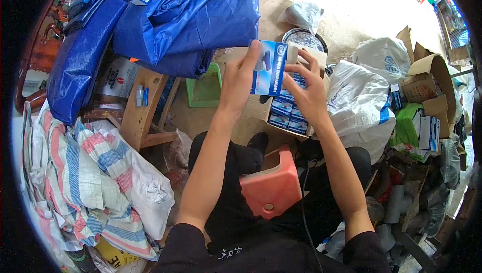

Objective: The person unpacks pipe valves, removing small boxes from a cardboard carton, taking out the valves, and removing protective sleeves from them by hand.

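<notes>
A small blue and white cardboard box [268, 69], with a pictured blue item and printing on its face, is held up in front of me. My left hand [238, 82] grips its left side, thumb along the edge. My right hand [309, 89] is at its right side, thumb and fingers bent around a pale, flap-like part there; what lies between those fingertips is partly hidden. Below and behind my right hand stands an open carton [303, 133] with several similar blue boxes [288, 114] in rows.
A red plastic stool [271, 187] sits between my legs, with a black cable [305, 212] beside it. Blue tarpaulin [186, 17] lies at upper left, near a green basket [205, 88]. White sacks [361, 102] and a torn carton [427, 79] stand right; striped sacks [95, 172] lie left.
</notes>
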